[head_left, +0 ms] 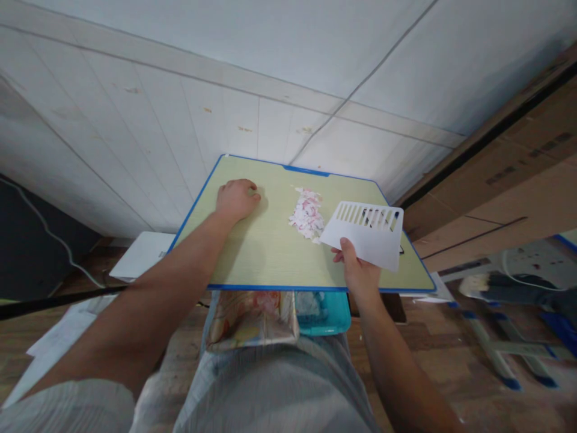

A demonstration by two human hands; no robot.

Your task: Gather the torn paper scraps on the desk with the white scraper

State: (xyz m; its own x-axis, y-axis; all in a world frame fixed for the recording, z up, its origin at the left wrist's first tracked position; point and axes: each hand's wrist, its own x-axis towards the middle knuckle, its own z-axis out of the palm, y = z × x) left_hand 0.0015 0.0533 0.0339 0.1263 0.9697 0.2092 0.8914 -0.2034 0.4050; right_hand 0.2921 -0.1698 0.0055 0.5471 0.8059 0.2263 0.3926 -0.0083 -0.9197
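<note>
My left hand (237, 198) rests on the left part of the pale green tabletop (270, 252). Its fingers are loosely curled, with a gap at the thumb and nothing visible in them. In my right hand (360, 270) is a flat white slotted plate (363, 243), gripped along its near edge with the thumb on top. A row of long slots runs along the plate's far side. Just left of the plate lies a pile of small white and pink scraps (307, 215), which look like torn paper. The plate's left corner reaches the pile's near right edge.
Below the table's blue front edge sit a patterned bag or lined box (252, 337) and a turquoise bin (336, 316). Large cardboard boxes (505, 180) stand on the right. A white panelled wall (234, 120) rises behind the table, with a cable (360, 90) across it.
</note>
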